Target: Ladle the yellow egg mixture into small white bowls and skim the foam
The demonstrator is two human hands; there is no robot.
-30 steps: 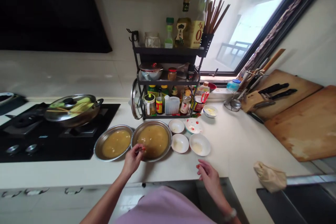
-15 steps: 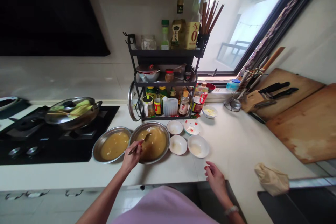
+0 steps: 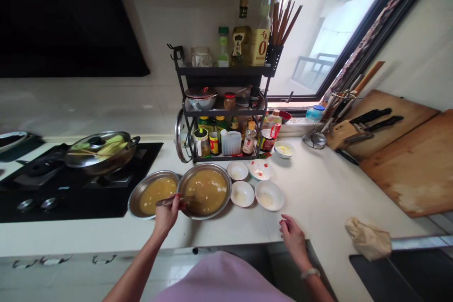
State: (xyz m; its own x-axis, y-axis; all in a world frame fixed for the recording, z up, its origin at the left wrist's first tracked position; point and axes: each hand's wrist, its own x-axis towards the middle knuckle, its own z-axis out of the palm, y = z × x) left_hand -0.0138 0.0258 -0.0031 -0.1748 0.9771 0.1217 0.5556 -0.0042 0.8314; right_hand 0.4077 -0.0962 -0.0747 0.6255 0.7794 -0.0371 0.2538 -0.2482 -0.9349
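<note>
My left hand is closed around the handle of a spoon. The spoon's far end dips into the yellowish-brown liquid in a metal basin, where pale bits float. A second metal basin with similar liquid stands just to its left, partly behind my hand. My right hand hovers by the counter's front edge, its fingers loosely bent and holding nothing. Nearest to it is a white bowl with a little pale residue. Beside that sit a smaller white bowl, another white bowl and a red-patterned bowl.
A lidded pan stands on the black stove at left. Behind the basins rises a black rack of bottles and jars. To the right are a knife block, cutting boards and a beige cloth.
My left hand has moved left and slightly down, and the spoon now lies flatter toward the basin's left side. The liquid's surface has shifted. My right hand has hardly moved.
</note>
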